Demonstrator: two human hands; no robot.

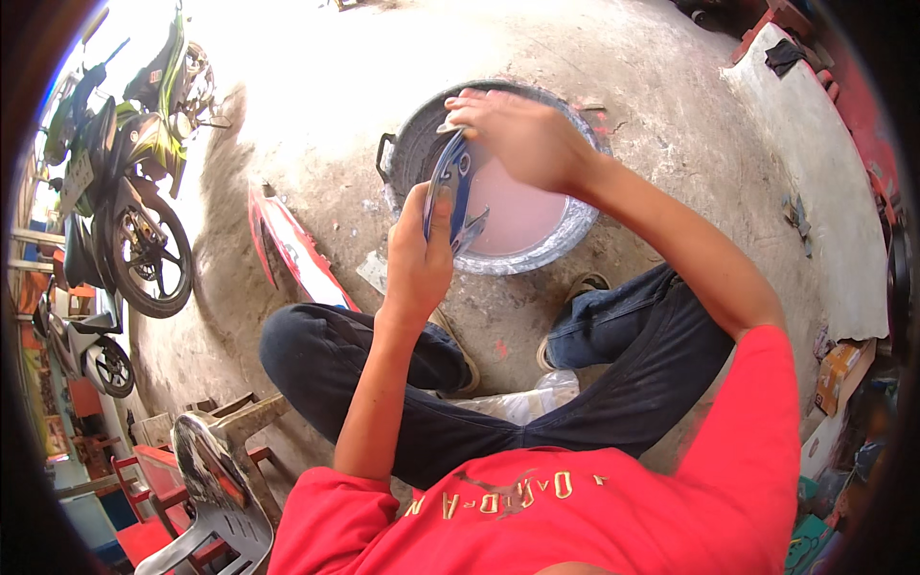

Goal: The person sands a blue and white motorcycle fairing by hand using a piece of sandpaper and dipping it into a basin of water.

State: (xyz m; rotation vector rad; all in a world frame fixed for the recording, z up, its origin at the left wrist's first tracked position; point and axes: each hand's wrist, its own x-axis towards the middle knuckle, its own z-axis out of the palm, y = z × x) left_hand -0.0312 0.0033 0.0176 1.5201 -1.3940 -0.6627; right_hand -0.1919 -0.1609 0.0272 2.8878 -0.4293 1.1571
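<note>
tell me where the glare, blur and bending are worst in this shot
Head view: sunlight washes out the concrete floor at upper left; the right hand over the basin is motion-blurred; the left hand holding the blue panel is sharper; edges bend toward the dark rim.

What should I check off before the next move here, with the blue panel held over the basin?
1. Left hand grips the blue panel at its lower edge: ok.
2. Right hand rests on the panel's upper part: ok, though what lies under its fingers cannot be told.
3. Panel is above the black basin, so drips fall inside: ok.
4. Pinkish liquid sits below the basin's rim: ok.
5. Red panel on the ground lies apart from the basin: ok.
6. Panel surface clean or not: cannot tell, it is seen almost edge-on.
</note>
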